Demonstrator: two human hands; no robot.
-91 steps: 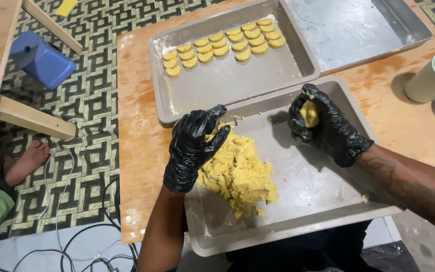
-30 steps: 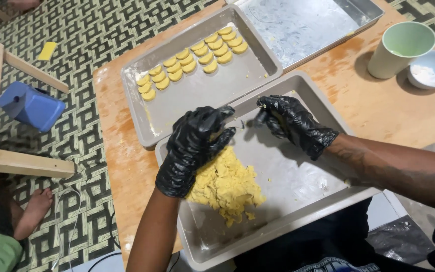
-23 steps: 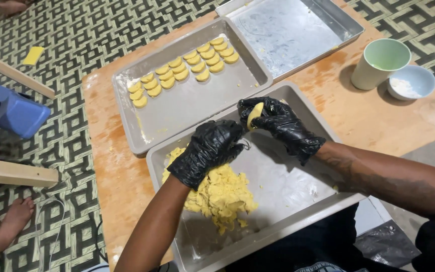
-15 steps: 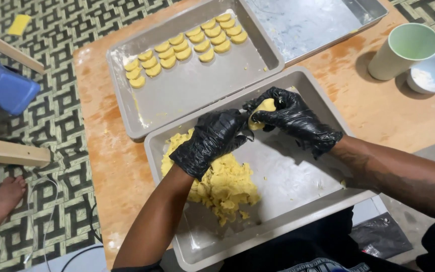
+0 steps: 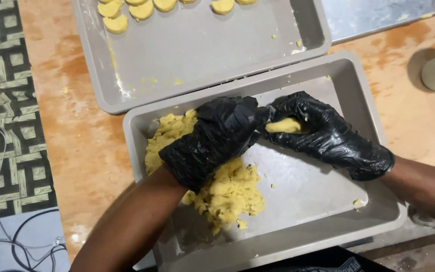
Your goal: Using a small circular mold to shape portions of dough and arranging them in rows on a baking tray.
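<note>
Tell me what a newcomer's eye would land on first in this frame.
Two black-gloved hands meet over the near grey tray: the right hand cups a small piece of yellow dough, with the left hand pressed against it. Under the left hand lies a crumbly mound of yellow dough in the tray's left half. At the top, a second tray holds shaped dough rounds along its far edge.
</note>
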